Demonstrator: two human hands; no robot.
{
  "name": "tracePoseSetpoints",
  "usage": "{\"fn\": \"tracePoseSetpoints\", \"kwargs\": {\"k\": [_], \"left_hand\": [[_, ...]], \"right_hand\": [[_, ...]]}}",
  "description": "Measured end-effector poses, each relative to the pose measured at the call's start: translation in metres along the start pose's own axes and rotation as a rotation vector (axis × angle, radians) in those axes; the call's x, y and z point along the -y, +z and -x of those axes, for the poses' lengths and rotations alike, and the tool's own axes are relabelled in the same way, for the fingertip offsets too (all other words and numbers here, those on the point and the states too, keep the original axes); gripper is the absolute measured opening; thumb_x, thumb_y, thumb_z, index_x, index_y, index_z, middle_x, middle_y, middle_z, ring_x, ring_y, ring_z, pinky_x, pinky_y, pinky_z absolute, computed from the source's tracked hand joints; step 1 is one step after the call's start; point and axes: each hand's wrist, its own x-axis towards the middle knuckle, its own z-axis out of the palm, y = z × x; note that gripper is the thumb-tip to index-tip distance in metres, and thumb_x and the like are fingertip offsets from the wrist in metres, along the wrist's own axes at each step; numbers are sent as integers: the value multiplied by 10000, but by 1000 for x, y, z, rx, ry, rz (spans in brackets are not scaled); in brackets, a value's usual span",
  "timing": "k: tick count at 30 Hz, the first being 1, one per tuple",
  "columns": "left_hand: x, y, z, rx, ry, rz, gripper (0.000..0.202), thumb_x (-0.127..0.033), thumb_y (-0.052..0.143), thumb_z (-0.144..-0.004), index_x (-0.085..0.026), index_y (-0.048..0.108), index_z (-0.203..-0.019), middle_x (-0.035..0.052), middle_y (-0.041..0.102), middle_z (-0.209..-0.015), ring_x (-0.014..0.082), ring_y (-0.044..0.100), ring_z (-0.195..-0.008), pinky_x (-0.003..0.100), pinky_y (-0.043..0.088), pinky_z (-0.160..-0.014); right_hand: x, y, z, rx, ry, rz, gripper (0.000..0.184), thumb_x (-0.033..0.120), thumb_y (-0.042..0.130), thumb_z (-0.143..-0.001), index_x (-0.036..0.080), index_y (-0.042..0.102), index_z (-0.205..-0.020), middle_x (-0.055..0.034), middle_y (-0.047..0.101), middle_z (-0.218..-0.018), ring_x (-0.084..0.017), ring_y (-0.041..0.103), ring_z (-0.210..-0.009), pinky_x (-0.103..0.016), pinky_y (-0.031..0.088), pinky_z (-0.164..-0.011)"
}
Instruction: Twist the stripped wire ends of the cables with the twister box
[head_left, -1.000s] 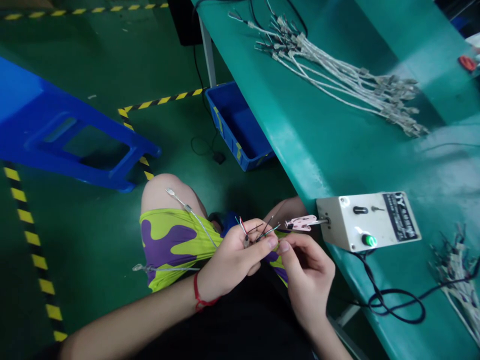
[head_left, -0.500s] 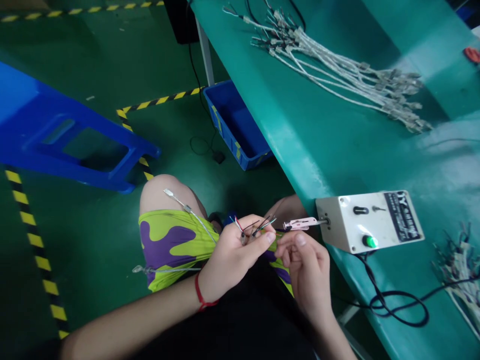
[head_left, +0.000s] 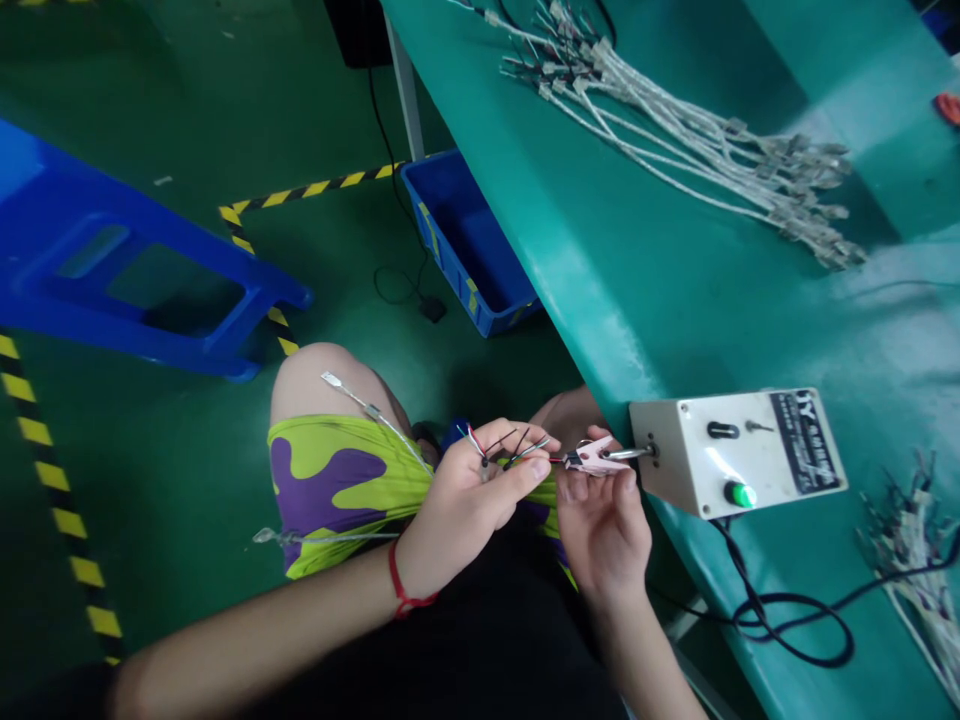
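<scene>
My left hand (head_left: 469, 500) is closed on USB cables (head_left: 386, 418), pinching them near their ends. Thin black, red, white and green wires (head_left: 525, 450) fan out from its fingers. The USB plugs hang over my lap on the left. A pink clip (head_left: 596, 457) sits on the metal shaft (head_left: 634, 453) of a white machine box (head_left: 739, 450), and a wire from my left hand reaches its jaws. My right hand (head_left: 604, 530) is open, palm up, just below and behind the clip with its fingers apart. Whether those fingers touch the clip is hard to see.
On the green table (head_left: 600, 270) lie a bundle of white cables (head_left: 690, 150) and another wire bundle (head_left: 919, 560). A black cord (head_left: 802, 595) loops from the box. A blue bin (head_left: 469, 240) stands beneath the table edge, and a blue stool (head_left: 142, 260) is at left.
My right hand has turned palm up and opened beneath the clip. A wire from my left hand now meets the clip's jaws. The view has shifted slightly.
</scene>
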Motion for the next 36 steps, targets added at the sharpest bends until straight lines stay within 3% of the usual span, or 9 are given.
{"fn": "tracePoseSetpoints", "kwargs": {"k": [5,12,16,19,26,36], "left_hand": [[1,1,-1,40,0,28,181,-344,717,-997,-187,638,-956,37,671,-1084,26,281,-521,244,166,-449],[3,3,-8,10,-6,-23,199,-336,753,-958,-161,685,-1022,39,664,-968,23,351,-486,212,236,-410],[1,6,-9,-21,13,-71,219,-341,769,-940,-152,706,-1029,-15,568,-749,46,379,-484,204,246,-415],[0,7,-8,-35,18,-68,235,-353,783,-925,-149,718,-1021,-28,533,-688,60,368,-490,208,241,-423],[0,8,-10,-31,36,-69,236,-357,800,-909,-143,706,-939,52,696,-973,38,391,-524,205,247,-439],[-2,10,-9,-22,59,-68,218,-337,784,-924,-143,689,-895,60,706,-1008,43,421,-546,202,278,-451]], "right_hand": [[-8,-2,-4,-37,16,-23,381,603,762,-866,293,770,-1088,58,332,-651,-139,246,-582,-265,331,-547],[-8,-2,-6,-78,18,-46,300,552,808,-856,308,773,-1028,71,315,-628,-127,244,-572,-242,363,-561],[-6,-1,-6,-60,22,-36,295,564,797,-864,323,771,-1032,68,327,-631,-128,266,-570,-240,373,-554],[-6,-1,-6,-58,13,-11,284,580,779,-874,336,771,-1019,65,312,-624,-142,280,-579,-255,388,-565],[-6,-2,-6,-77,34,-37,293,559,808,-852,321,777,-1020,66,330,-623,-138,264,-577,-253,382,-583],[-6,-5,-6,-52,15,29,348,607,772,-858,318,762,-1051,64,292,-650,-150,226,-578,-275,361,-569]]}}
